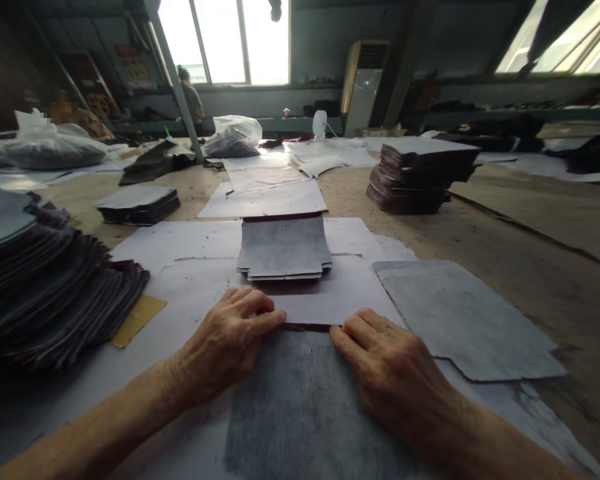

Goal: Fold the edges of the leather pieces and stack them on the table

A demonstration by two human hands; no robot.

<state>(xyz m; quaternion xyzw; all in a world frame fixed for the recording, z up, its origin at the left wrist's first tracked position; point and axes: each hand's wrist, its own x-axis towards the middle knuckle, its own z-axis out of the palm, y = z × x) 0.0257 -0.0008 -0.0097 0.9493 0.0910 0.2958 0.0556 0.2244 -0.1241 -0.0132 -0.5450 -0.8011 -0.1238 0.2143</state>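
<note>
My left hand (230,337) and my right hand (387,363) lie side by side on the far edge of a grey die-cut sheet (300,407) on the table in front of me. Fingers of both hands are curled and pressed down along that edge, where a dark maroon strip shows. Just beyond them sits a small stack of folded grey pieces (284,248) on white paper (195,267). A single flat grey cut sheet (460,320) lies to the right of my right hand.
A tall fanned pile of dark sheets (45,280) fills the left, with a yellow card (137,320) under it. More stacks (415,173) (139,203) stand farther back. Plastic bags (233,137) and two people are at the far left.
</note>
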